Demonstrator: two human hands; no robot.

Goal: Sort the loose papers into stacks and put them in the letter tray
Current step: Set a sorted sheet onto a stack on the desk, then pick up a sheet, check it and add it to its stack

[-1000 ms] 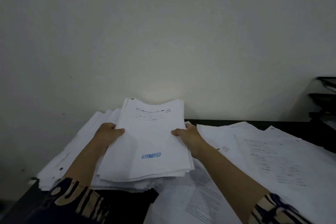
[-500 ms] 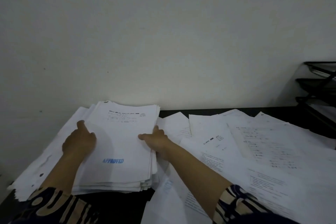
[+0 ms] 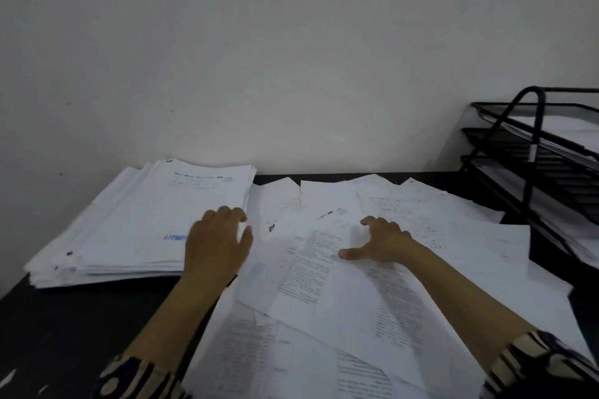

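Head view shows you the dark desk (image 3: 81,327), its right half spread with loose papers (image 3: 421,285) and a thick stack (image 3: 139,220) squared near the back-left corner against the wall, while the black letter tray (image 3: 531,152) stands at the back-right corner with sheets on its tiers. Your left hand (image 3: 217,243) hangs released, fingers loosely bent, over the stack's right edge; your right hand (image 3: 379,243) is spread, grasping nothing, fingertips on the loose papers.
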